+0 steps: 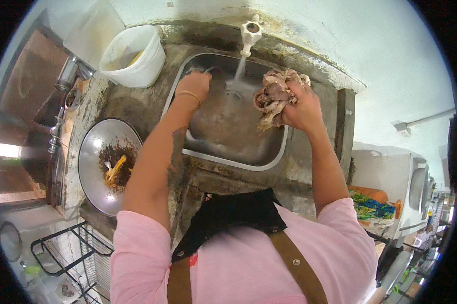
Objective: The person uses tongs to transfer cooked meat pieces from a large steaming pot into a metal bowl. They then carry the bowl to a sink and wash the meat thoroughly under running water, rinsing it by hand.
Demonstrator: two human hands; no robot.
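Observation:
My right hand grips a soft, crumpled pinkish-brown bundle with folds and curled edges, perhaps a dirty rag; I cannot tell its material. It is held over the right side of a metal sink. Water runs from the white tap into the basin, where murky brown water lies. At the basin's far left is my left hand, with a band on its wrist and fingers curled. Something thin and pale shows at its fingertips, but whether it is held is unclear.
Left of the sink, a metal wok holds brown residue and yellowish scraps. Behind it stands a white plastic bucket with something yellow inside. A black wire rack is at lower left. To the right are a raised counter edge and a white appliance.

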